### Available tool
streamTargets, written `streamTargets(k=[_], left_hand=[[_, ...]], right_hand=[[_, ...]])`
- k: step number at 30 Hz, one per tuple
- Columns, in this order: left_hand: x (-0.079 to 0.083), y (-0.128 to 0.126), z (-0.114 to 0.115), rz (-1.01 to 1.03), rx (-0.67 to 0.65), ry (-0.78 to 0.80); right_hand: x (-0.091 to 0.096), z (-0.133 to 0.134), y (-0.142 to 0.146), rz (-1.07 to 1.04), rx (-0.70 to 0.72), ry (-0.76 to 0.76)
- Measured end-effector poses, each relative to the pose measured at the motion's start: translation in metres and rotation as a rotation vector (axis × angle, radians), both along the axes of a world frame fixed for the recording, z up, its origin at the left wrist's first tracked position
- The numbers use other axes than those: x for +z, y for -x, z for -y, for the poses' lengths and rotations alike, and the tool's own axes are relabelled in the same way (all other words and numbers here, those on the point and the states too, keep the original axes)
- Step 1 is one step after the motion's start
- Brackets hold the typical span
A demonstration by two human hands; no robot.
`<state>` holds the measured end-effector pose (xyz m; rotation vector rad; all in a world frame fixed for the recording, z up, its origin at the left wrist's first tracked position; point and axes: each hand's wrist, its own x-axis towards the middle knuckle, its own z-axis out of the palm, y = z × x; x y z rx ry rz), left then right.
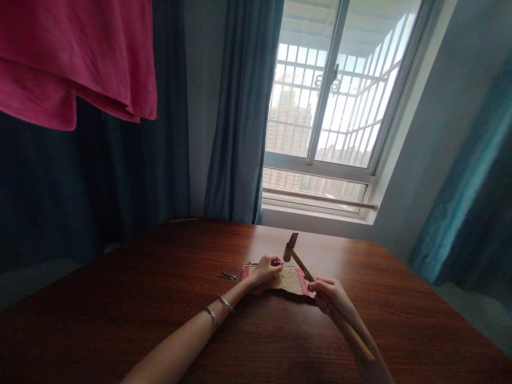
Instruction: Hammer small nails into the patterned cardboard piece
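My right hand (328, 294) is wrapped round the wooden handle of a hammer (303, 265), with the handle's end running back along my forearm. The hammer's metal head is raised just right of my left hand (269, 268). My left fingers are pinched together over a flat, speckled tan piece with pink ends (294, 280). Whatever is between those fingertips is too small and hidden to make out. The flat piece lies on the table, its near edge dark and uneven. Part of it is covered by my left hand.
Several thin metal pieces (228, 276) lie left of the flat piece on the brown wooden table (160, 288). Beyond the table's far edge are a blue curtain (240, 117) and a barred window (320, 96). A pink cloth (92, 58) hangs at upper left.
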<state>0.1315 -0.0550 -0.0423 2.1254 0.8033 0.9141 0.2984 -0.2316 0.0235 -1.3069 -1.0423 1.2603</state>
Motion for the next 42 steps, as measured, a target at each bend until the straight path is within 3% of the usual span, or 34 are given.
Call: streamTargets(k=[19, 42], left_hand=[[0.0013, 0.0008, 0.0002, -0.025, 0.003, -0.095], [0.0044, 0.0001, 0.0019, -0.075, 0.011, -0.059]], right_hand=[[0.0061, 0.0035, 0.0053, 0.019, 0.019, -0.011], [0.0012, 0.0011, 0.0025, 0.005, 0.024, -0.046]])
